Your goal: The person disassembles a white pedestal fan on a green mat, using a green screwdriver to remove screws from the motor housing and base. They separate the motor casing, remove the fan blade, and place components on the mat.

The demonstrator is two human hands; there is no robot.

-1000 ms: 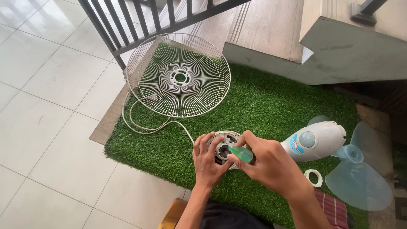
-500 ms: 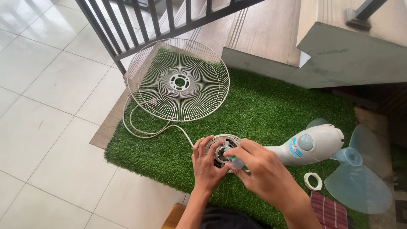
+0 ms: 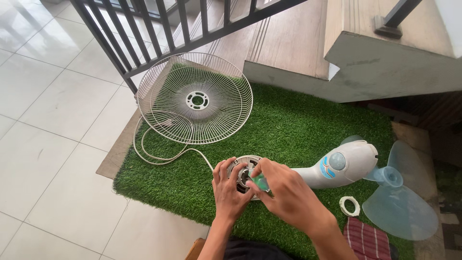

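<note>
My left hand (image 3: 231,190) grips the round grey front of a fan motor (image 3: 242,166) lying on green artificial turf (image 3: 288,125). My right hand (image 3: 284,195) holds a small green-handled tool (image 3: 260,182) against the motor's centre. The white fan body (image 3: 344,163) stretches to the right from the motor. A white power cord (image 3: 159,154) curls away to the left.
A white wire fan guard (image 3: 195,98) leans at the turf's back left, by a black railing (image 3: 144,29). A translucent blue fan blade (image 3: 402,204), a white plastic ring (image 3: 349,206) and a checked red cloth (image 3: 365,240) lie at right. Concrete steps (image 3: 375,62) rise behind; white floor tiles (image 3: 48,144) spread left.
The view has shifted a little. Both hands stay on the motor front; my right hand has turned slightly with the green tool.
</note>
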